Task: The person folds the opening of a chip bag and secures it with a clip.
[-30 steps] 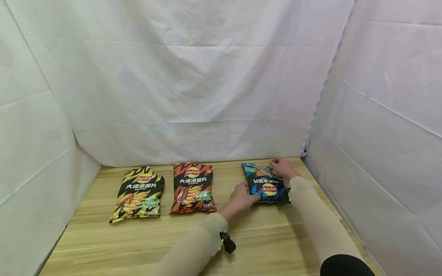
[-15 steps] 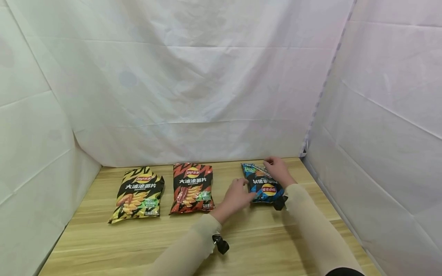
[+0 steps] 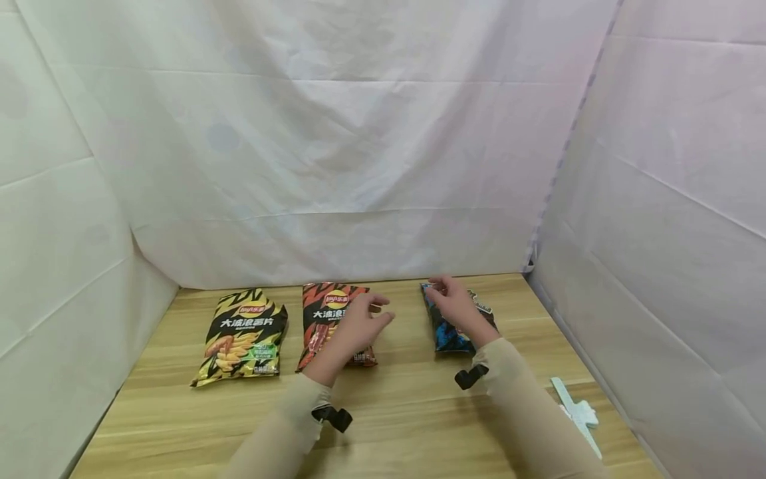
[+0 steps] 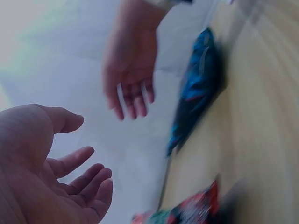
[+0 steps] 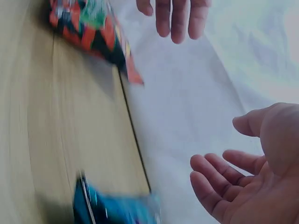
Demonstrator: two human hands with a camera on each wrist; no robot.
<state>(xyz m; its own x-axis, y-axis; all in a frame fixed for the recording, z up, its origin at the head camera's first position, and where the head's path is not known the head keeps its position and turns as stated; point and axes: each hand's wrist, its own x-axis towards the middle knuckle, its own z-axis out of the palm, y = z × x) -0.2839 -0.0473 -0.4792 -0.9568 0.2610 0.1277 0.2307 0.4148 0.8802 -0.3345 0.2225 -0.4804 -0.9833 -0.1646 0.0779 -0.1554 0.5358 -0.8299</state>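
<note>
Blue chip bag (image 3: 449,340), long axis toward the curtain (image 3: 335,173), left grip (image 3: 354,327) and right grip (image 3: 459,310) each apart.

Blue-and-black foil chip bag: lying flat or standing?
Lying flat. The left wrist view shows the blue-and-black foil chip bag side-on, low along the wooden table.

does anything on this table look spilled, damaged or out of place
No spill shows. The mint-green item beside the right sleeve might seem stray, as it lies apart from the chip bags. The blue bag is partly hidden.
</note>
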